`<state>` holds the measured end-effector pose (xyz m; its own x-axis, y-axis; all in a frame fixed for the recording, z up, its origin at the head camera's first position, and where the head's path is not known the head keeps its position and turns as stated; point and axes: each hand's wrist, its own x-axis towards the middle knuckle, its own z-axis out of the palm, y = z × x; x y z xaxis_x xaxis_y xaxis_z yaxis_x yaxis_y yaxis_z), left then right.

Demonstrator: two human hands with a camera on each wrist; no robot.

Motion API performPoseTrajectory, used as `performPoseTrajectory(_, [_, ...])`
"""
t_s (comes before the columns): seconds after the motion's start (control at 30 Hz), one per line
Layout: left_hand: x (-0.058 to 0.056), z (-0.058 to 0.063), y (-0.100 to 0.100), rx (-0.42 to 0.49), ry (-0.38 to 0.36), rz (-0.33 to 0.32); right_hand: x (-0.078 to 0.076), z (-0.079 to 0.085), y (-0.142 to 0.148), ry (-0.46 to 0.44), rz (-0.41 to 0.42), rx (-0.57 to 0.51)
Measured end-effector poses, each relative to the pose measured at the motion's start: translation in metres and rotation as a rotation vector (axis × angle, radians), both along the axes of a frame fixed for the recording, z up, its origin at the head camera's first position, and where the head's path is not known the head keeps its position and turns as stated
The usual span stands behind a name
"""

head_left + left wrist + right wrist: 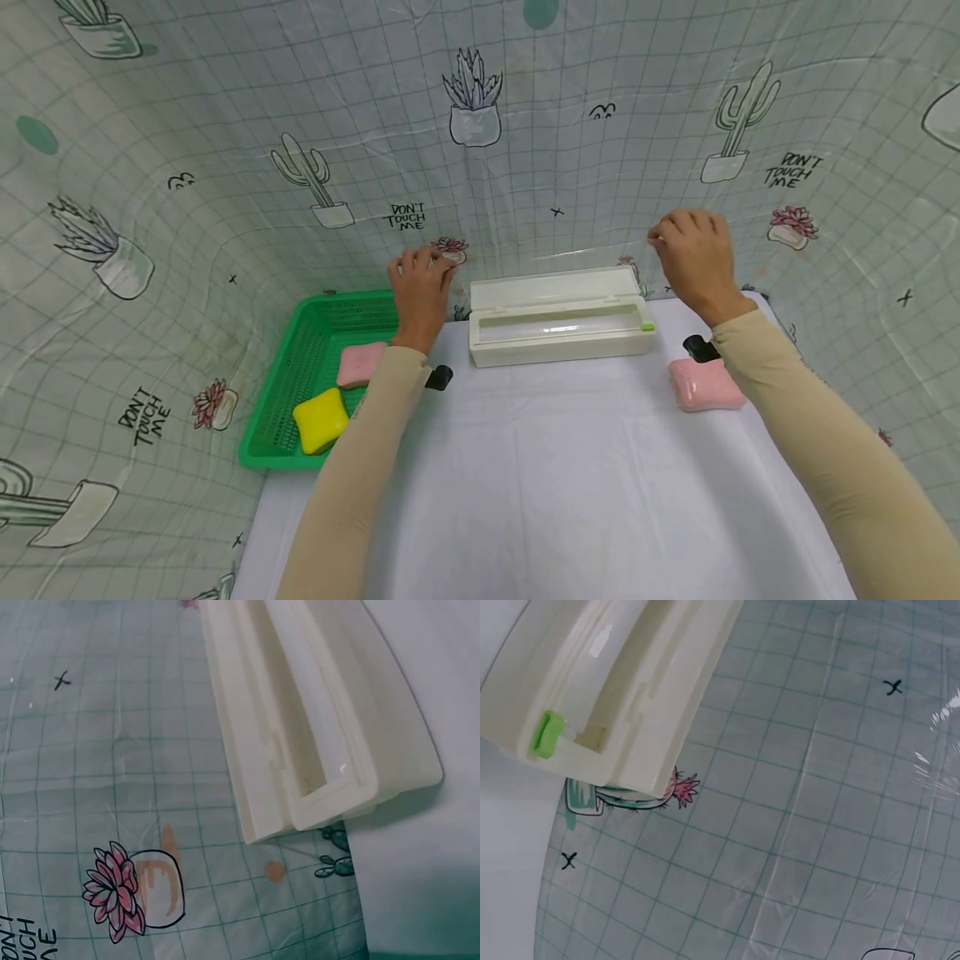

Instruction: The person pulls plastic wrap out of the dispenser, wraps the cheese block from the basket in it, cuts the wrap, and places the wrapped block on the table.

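Observation:
A sheet of clear plastic wrap (pixel 577 252) shows as faint glints in the air between the two hands. My left hand (pixel 422 292) pinches its left side, thumb against fingertips, above the green basket's right end. The right hand (pixel 692 254), raised higher, pinches the other side. Below and between them stands a white plastic wrap dispenser (pixel 562 348) with its lid (pixel 555 287) tipped back. Through its long slot something pale and shiny shows. A green slide cutter (pixel 548 735) sits at its right end. Neither hand appears in the wrist views; glints of wrap (pixel 941 765) show at right.
At left, a green plastic basket (pixel 258 450) holds a yellow sponge (pixel 321 421) and a pink sponge (pixel 362 364). A glossy pink sponge (pixel 705 385) lies by the right forearm. A grid-printed curtain (pixel 555 167) hangs behind the white table (pixel 525 483).

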<state>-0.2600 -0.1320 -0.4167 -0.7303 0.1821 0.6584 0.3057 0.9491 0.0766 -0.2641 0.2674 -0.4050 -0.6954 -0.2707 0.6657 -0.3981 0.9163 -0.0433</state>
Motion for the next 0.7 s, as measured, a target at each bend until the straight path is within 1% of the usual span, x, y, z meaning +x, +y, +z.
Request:
performPoseTrajectory(0.2, [-0.003, 0.006, -0.002, 0.003, 0.017, 0.0, 0.0, 0.008, -0.001, 0.034, 0.004, -0.008])
performPoseTrajectory(0.43, [-0.003, 0.013, -0.004, 0.002, 0.015, -0.001, 0.001, 0.016, -0.002, 0.08, 0.024, -0.028])
performPoseTrajectory(0.7, [-0.002, 0.022, -0.007, 0.033, 0.03, -0.026, 0.0, 0.024, -0.004, 0.079, 0.03, -0.04])
